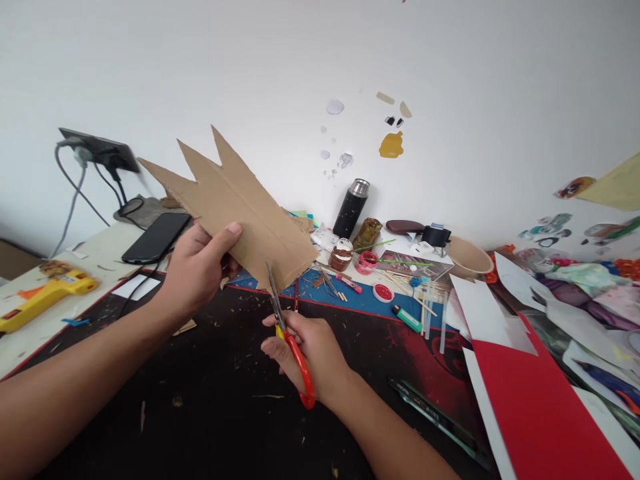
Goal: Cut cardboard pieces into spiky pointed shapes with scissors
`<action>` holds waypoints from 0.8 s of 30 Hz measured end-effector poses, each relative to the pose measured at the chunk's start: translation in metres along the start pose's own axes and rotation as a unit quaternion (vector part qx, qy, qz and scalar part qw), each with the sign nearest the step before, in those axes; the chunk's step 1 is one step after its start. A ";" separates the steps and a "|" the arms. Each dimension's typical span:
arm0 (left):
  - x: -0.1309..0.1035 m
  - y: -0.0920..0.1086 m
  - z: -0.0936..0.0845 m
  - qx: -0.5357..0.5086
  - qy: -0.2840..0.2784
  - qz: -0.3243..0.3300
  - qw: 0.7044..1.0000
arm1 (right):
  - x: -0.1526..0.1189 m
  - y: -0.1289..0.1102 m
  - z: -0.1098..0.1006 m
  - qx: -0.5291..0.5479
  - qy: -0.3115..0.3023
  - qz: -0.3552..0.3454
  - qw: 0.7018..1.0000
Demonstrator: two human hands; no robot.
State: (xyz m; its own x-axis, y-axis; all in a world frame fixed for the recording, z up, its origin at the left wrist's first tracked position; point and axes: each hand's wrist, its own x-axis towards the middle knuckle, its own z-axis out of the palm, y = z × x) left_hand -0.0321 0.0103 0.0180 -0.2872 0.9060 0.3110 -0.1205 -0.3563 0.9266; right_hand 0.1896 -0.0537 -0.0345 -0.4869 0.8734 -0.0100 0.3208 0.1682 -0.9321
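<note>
A brown piece of cardboard (240,207) with pointed spikes along its upper left end is held up over the table. My left hand (203,267) grips its lower left edge, thumb on the near face and fingers behind. In my right hand (315,353) is a pair of scissors (303,373) with red and yellow handles. The scissor blades meet the cardboard's lower edge, one blade lying over the near face. Part of the other blade is hidden, and so are some fingers of both hands.
A yellow glue gun (65,293) and a black phone (156,238) lie on the left. Behind stand a black flask (353,208) and an open red paint jar (367,262). A green lighter (407,319), a utility knife (437,420) and red paper (530,400) are to the right.
</note>
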 end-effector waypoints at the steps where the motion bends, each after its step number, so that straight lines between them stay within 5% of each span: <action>1: 0.000 0.000 0.000 0.003 -0.002 0.000 1.000 | 0.000 -0.001 0.000 -0.005 0.002 -0.003 1.000; 24: -0.001 -0.010 0.001 -0.008 0.005 -0.010 1.000 | 0.001 -0.009 -0.001 -0.096 0.048 0.006 0.994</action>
State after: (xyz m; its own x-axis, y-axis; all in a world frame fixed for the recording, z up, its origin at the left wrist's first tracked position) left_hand -0.0293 0.0131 0.0090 -0.2939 0.9104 0.2912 -0.1407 -0.3426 0.9289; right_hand 0.1870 -0.0535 -0.0259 -0.4060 0.9136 0.0226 0.4788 0.2337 -0.8462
